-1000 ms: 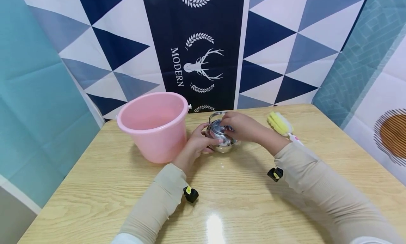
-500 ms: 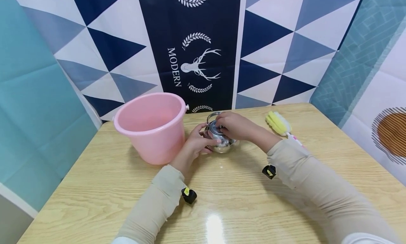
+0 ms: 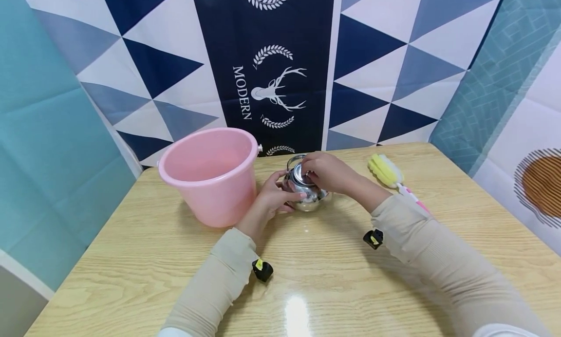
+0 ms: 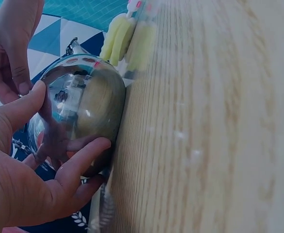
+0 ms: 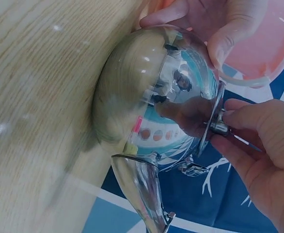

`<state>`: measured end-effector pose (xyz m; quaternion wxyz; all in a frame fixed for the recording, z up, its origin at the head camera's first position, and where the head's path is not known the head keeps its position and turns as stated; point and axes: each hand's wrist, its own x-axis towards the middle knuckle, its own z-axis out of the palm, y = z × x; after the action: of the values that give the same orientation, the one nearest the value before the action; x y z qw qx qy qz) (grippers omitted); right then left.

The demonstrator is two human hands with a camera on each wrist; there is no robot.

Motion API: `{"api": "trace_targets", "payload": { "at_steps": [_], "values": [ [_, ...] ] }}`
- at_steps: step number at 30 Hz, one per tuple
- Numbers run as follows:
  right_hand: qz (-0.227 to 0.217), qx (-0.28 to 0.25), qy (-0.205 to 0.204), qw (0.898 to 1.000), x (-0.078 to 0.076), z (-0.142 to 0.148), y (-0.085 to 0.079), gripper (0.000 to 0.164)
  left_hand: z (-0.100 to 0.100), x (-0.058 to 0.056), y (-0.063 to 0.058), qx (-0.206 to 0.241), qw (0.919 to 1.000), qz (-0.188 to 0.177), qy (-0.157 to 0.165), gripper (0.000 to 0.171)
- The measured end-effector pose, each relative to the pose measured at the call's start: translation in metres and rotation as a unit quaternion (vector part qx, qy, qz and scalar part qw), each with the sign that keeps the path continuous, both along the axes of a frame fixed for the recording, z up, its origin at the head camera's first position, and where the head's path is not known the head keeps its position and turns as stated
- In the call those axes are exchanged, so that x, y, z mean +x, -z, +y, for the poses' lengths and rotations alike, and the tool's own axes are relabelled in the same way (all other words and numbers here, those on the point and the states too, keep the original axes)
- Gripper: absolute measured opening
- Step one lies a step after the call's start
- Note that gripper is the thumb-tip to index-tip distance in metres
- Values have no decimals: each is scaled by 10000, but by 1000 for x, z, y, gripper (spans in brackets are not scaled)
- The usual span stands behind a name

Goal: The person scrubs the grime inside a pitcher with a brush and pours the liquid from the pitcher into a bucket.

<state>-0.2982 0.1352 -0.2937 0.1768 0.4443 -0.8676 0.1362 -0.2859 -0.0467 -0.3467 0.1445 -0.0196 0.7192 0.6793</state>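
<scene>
A shiny metal kettle (image 3: pixel 309 201) stands on the wooden table beside the bucket, its surface mirroring the hands. My left hand (image 3: pixel 275 195) holds the kettle's left side, thumb on the near face and fingers round the body. From the right, my right hand (image 3: pixel 329 173) pinches the knob (image 5: pixel 221 126) of the kettle's round lid (image 3: pixel 299 175). The lid sits tilted at the top opening. In the right wrist view the spout (image 5: pixel 138 187) points away from the left hand. A looped handle (image 3: pixel 292 159) rises behind the lid, partly hidden by the right hand.
Close on the left is a pink bucket (image 3: pixel 228 200). Toward the back right lies a yellow and white sponge brush (image 3: pixel 385 170), its pink and white handle partly behind the right sleeve. A patterned cloth wall (image 3: pixel 271 45) borders the table's (image 3: pixel 175 259) back edge.
My right hand has shifted slightly left over the kettle and closed on the lid's knob. The lid has gone from lying flat to tilted. My left hand keeps its hold.
</scene>
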Motion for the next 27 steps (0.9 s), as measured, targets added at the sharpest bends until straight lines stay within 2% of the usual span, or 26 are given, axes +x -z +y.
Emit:
{"api": "trace_targets", "payload": {
  "at_steps": [8,18,27],
  "values": [
    [231,-130,-90,9996,2,3,0,17,0,0,1,-49,10000,3,-5,87],
    [417,-263,-82,9987,9,17,-10,17,-1,-2,1,-62,10000,51,-26,88],
    [566,-389,-174,9975,21,28,-9,20,0,-3,1,-23,10000,26,-16,86]
  ]
}}
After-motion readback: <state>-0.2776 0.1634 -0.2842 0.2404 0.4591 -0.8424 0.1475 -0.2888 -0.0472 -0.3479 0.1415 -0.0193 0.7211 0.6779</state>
